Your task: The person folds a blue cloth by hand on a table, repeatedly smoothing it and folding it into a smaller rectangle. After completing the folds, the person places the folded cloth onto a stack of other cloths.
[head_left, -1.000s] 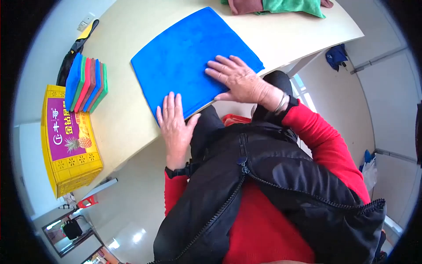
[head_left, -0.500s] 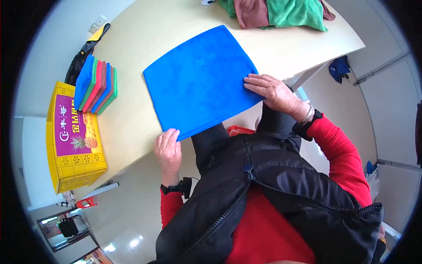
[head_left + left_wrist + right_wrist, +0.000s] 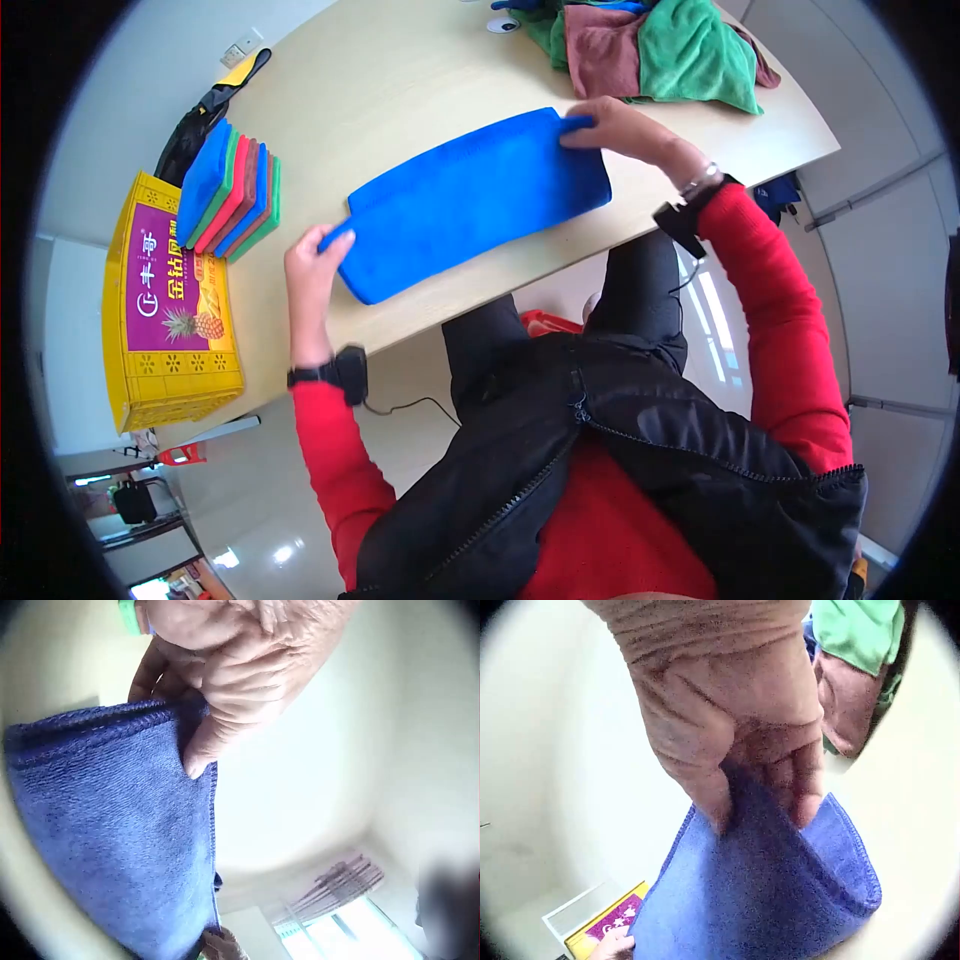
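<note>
A blue towel (image 3: 470,205) lies over the table near its front edge, its near side lifted and folded over toward the far side. My left hand (image 3: 315,262) pinches one corner at the left; in the left wrist view the thumb presses on the blue cloth (image 3: 120,825) with the fingers behind it. At the other end my right hand (image 3: 625,130) pinches the right corner, and the right wrist view shows the cloth (image 3: 757,885) hanging from between thumb and fingers.
On the table's (image 3: 400,90) left stands a row of folded coloured towels (image 3: 230,195), beside a yellow pineapple box (image 3: 175,300). A pile of green and brown towels (image 3: 690,50) lies at the far right. A black and yellow strap-like item (image 3: 205,115) lies behind the folded row.
Both hands went from lying flat on the spread towel to gripping its near corners. They have raised that edge and carried it away from the body, folding the towel over.
</note>
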`<state>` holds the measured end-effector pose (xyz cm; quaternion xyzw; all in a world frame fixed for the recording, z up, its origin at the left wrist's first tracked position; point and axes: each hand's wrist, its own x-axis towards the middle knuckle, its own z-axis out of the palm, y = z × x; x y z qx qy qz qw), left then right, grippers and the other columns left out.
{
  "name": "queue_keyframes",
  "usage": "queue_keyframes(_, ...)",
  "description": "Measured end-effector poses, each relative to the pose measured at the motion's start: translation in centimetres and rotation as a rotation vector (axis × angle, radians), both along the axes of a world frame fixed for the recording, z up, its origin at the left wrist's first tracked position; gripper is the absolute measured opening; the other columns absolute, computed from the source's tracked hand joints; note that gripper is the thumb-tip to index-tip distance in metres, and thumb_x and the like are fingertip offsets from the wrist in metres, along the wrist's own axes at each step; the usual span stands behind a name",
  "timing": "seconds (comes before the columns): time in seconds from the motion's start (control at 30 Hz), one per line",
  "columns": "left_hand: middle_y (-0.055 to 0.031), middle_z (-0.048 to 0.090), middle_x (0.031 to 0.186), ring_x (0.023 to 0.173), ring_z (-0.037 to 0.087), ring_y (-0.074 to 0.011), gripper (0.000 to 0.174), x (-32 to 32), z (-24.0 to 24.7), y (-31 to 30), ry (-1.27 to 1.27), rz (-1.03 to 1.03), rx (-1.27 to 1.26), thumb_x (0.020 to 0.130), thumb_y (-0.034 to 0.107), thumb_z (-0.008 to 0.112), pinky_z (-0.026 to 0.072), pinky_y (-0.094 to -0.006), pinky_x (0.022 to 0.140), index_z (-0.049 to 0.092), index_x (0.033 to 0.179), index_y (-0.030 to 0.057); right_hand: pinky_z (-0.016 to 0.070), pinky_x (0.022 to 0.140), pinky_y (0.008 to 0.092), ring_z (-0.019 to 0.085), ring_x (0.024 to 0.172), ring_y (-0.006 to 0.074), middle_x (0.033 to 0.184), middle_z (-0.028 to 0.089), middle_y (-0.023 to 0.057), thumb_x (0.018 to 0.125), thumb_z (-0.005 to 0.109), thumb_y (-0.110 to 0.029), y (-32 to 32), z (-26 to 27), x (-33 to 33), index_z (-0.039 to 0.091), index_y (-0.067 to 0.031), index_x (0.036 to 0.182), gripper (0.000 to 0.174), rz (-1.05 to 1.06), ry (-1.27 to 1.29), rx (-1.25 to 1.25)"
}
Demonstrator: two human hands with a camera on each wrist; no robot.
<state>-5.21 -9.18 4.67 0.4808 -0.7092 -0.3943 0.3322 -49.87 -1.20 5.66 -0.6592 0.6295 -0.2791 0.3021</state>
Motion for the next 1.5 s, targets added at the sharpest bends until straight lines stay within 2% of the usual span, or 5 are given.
queue_keyframes(0.47,0.0019,0.063,0.077,0.067,0.054,-0.0055,0.020,-2.2,-8.6,-9.0,0.024,0.117,0.003,0.088,0.012,0.076,0.0457,-0.0236,0.062,0.067,0.098,-0.0028,0.0549,0.082,0.0391,0.071,0.087,0.0320,0.098,0.072,0.0232,0.084,0.072,-0.038,-6.5,-7.9,0.4,0.070,0.0030,0.112,0.050,-0.291,0.215,-0.161)
queue_keyframes(0.87,-0.0062,0.066,0.082,0.074,0.058,-0.0111,0.059,-0.1,-10.1,-0.1,0.019,0.271,-0.021,0.091,0.012,0.071,0.0484,-0.0314,0.065,0.044,0.142,0.0002,0.0508,0.063,0.0289,0.063,0.074,0.0138,0.086,0.068,0.0092,0.089,0.073,-0.031,2.9,-7.3,2.1,0.052,0.0004,0.139,0.063,-0.441,-0.288,0.040)
queue_keyframes(1.03,-0.0042,0.061,0.077,0.070,0.056,-0.0121,0.055,-1.9,-10.3,1.8,-0.123,0.346,-0.221,0.095,0.010,0.065,0.0473,-0.0310,0.064,0.043,0.145,0.0053,0.0511,0.063,0.0359,0.066,0.071,0.0229,0.081,0.068,0.0122,0.090,0.070,-0.027,3.7,-8.4,4.9,0.057,-0.0045,0.133,0.050,-0.568,-0.047,-0.225)
queue_keyframes(1.27,-0.0224,0.069,0.086,0.078,0.066,-0.0418,0.051,-3.5,-8.7,3.5,-0.535,0.383,-0.516,0.098,0.017,0.060,0.0497,-0.0516,0.071,0.042,0.145,0.0120,0.0519,0.068,0.0462,0.066,0.076,0.0371,0.081,0.068,0.0189,0.092,0.065,-0.022,5.3,-9.5,6.1,0.061,-0.0103,0.121,0.032,-0.610,0.382,-0.529)
queue_keyframes(1.5,-0.0219,0.069,0.082,0.076,0.067,-0.0416,0.051,-3.3,-8.2,4.8,-0.678,0.406,-0.489,0.098,0.019,0.060,0.0498,-0.0532,0.069,0.042,0.145,0.0148,0.0519,0.068,0.0467,0.067,0.070,0.0360,0.072,0.067,0.0156,0.093,0.064,-0.023,5.9,-9.6,5.4,0.063,-0.0132,0.117,0.026,-0.588,0.496,-0.487)
